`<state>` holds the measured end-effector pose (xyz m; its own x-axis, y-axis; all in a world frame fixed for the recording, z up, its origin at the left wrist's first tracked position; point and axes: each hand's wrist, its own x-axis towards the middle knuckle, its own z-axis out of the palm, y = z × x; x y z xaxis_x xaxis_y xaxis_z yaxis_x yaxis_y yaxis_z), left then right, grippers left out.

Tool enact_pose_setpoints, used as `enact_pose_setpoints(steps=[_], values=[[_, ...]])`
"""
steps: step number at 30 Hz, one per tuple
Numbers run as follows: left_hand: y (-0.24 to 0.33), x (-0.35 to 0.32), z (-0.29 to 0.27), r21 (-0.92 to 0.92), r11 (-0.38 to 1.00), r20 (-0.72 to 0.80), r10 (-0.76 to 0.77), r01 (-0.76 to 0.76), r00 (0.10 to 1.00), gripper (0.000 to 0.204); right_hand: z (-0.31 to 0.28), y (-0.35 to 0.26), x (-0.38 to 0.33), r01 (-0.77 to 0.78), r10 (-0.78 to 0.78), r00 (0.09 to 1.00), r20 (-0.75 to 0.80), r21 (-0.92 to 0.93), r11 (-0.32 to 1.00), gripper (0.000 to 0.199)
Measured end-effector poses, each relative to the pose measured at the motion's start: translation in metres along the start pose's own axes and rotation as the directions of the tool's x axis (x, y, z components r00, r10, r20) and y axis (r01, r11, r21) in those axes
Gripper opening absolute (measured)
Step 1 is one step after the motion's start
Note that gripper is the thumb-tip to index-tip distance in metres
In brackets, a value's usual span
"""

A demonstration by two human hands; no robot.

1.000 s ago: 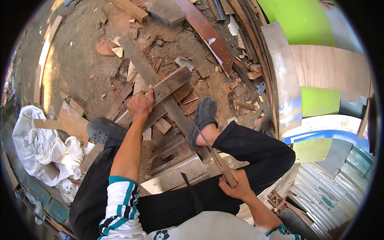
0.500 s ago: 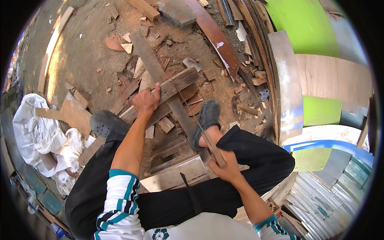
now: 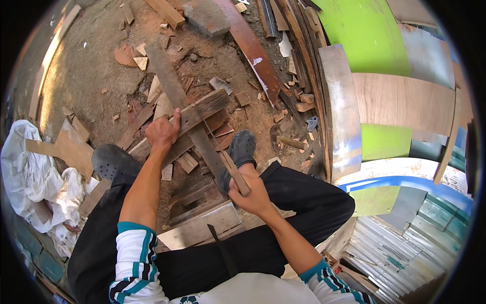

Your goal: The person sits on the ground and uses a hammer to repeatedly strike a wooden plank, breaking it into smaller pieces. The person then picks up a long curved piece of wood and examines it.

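My left hand [image 3: 162, 133] grips a weathered wooden board [image 3: 206, 105], pressing it down with the thumb along its top. This board lies slantwise across a second, longer board [image 3: 169, 76]. Closed around a wooden handle, my right hand [image 3: 251, 195] holds a handsaw [image 3: 234, 172]. Its thin blade, seen nearly edge-on, reaches up to the board just right of my left hand and touches it. How deep the blade sits in the wood cannot be made out. My right foot, in a dark clog [image 3: 241, 147], rests beside the crossing boards.
Offcuts [image 3: 187, 162] litter the dirt ground. A reddish-brown plank [image 3: 253, 48] and long stacked timbers [image 3: 314, 86] lie ahead and right. Green panels [image 3: 362, 35] and corrugated metal sheets [image 3: 385, 253] are at right. A white sack [image 3: 30, 167] lies at left, near my other clog [image 3: 114, 161].
My right hand has pushed the saw forward, closer to the board. My left hand keeps its hold on the board. The whole scene has shifted left in the view.
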<state>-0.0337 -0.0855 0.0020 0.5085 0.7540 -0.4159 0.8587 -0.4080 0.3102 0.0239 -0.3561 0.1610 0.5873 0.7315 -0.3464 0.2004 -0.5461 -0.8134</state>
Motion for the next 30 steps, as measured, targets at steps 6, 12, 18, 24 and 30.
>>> enact_pose_setpoints(steps=[6,12,18,24,30], values=[[0.001,-0.002,0.001,-0.003,1.0,-0.012,0.0,0.0,1.0,0.077,-0.048,-0.043,-0.093,-0.184,0.179,0.981,0.074,0.076,0.98,0.018],[0.008,0.001,0.002,-0.002,1.0,0.001,0.03,-0.03,1.0,0.077,0.037,0.022,0.101,-0.071,0.073,0.997,-0.002,0.194,0.978,0.024],[-0.001,-0.005,0.0,-0.027,1.0,0.006,-0.008,0.008,1.0,0.077,-0.026,-0.036,-0.036,-0.207,0.206,0.976,0.077,0.006,0.978,0.011],[-0.008,0.001,0.004,-0.032,0.999,-0.055,0.029,-0.031,0.998,0.079,0.005,0.001,0.006,0.038,-0.038,0.999,-0.021,0.028,0.999,0.009],[-0.003,0.0,0.009,-0.025,0.999,-0.014,0.032,-0.033,0.999,0.08,0.03,0.021,0.08,-0.136,0.133,0.991,0.026,0.19,0.972,0.02]])
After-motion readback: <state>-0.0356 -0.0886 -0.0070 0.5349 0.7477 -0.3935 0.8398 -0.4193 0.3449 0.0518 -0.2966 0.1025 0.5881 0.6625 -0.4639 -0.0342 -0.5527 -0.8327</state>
